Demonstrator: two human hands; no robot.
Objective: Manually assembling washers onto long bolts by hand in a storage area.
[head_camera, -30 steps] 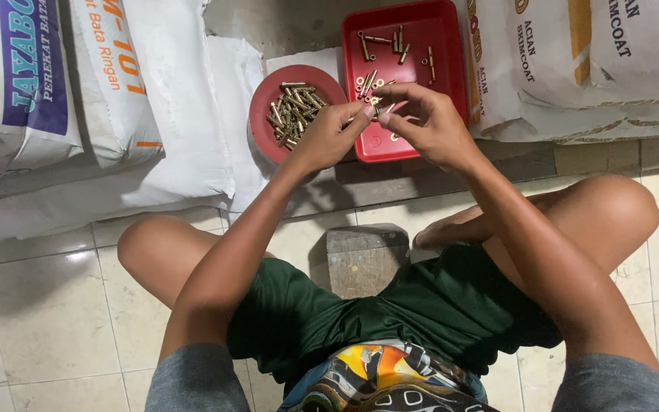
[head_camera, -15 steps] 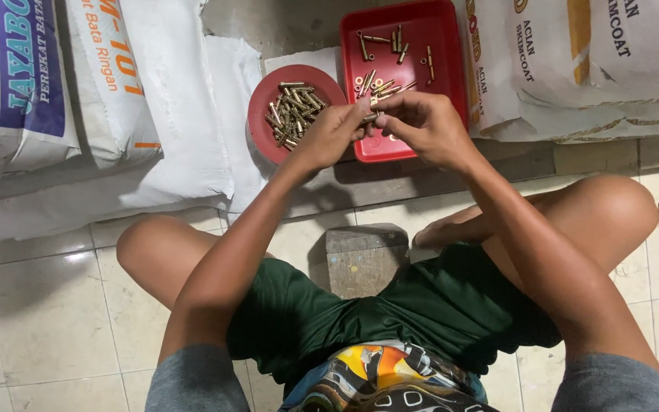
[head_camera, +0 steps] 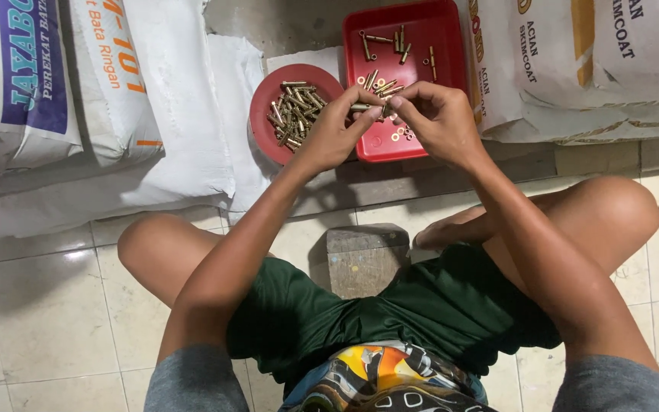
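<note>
Over the red tray (head_camera: 451, 46), both hands are pinching one brass bolt (head_camera: 364, 107) lying crosswise, left hand (head_camera: 333, 133) fingers closed on its shank, right hand (head_camera: 440, 118) fingers at its end.

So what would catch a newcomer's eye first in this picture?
The two hands, left hand and right hand, meeting over a red rectangular tray and pinching a small brass bolt between them. Left of it sits a round red dish heaped with brass bolts; white cement sacks line the back.

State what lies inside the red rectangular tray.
The red rectangular tray holds scattered brass bolts and small rings; both hands cover part of its floor.
</note>
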